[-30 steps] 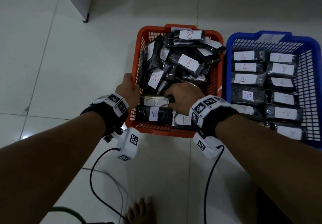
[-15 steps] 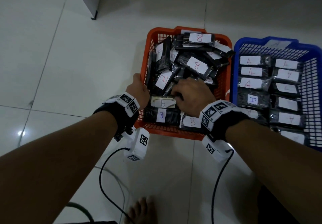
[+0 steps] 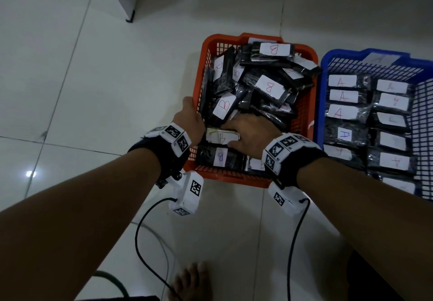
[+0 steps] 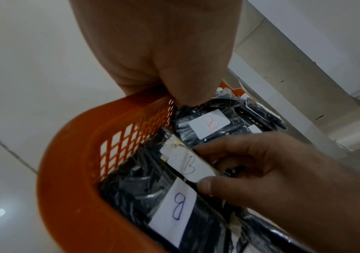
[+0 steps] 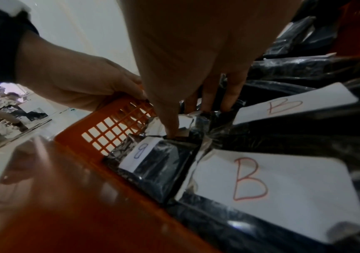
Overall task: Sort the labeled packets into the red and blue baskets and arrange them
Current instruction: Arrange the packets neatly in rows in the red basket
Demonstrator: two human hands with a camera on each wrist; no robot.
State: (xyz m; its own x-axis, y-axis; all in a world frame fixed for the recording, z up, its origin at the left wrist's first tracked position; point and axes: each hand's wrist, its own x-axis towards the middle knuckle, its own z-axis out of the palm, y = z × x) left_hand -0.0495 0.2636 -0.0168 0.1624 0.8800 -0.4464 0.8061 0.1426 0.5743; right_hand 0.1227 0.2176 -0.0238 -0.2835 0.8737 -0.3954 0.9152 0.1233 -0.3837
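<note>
The head view alone shows both baskets side by side on the tiled floor (image 3: 93, 89): the red basket (image 3: 307, 118) heaped with black packets labelled B, and the blue basket (image 3: 421, 104) to its right, where A-labelled packets (image 3: 342, 112) lie in two tidy columns. The two baskets stand just beside each other. Only the left wrist view shows how the right hand's fingers (image 4: 222, 147) close on a packet. Only the right wrist view shows a large red-lettered B packet (image 5: 272, 186) flat in the near right corner, hidden under the wrist in the head view.

To the left of the red basket and in front of it the floor lies open; a bare foot (image 3: 189, 282) and trailing cables (image 3: 140, 242) sit near the bottom edge. A cabinet corner (image 3: 130, 18) stands well apart at the top.

The left hand (image 3: 188, 122) grips the red basket's left rim, its fingers curled over the top edge and down inside against the packets. The right hand (image 3: 251, 134) pinches the packet with a worn B label (image 3: 221, 135), thumb on its near edge and fingers curled over its far edge. That packet lies in the basket's near left part, just behind a blue-lettered B packet (image 3: 220, 157) set along the front wall. Behind both, loose B packets (image 3: 269, 87) pile up tilted and overlapping.
</note>
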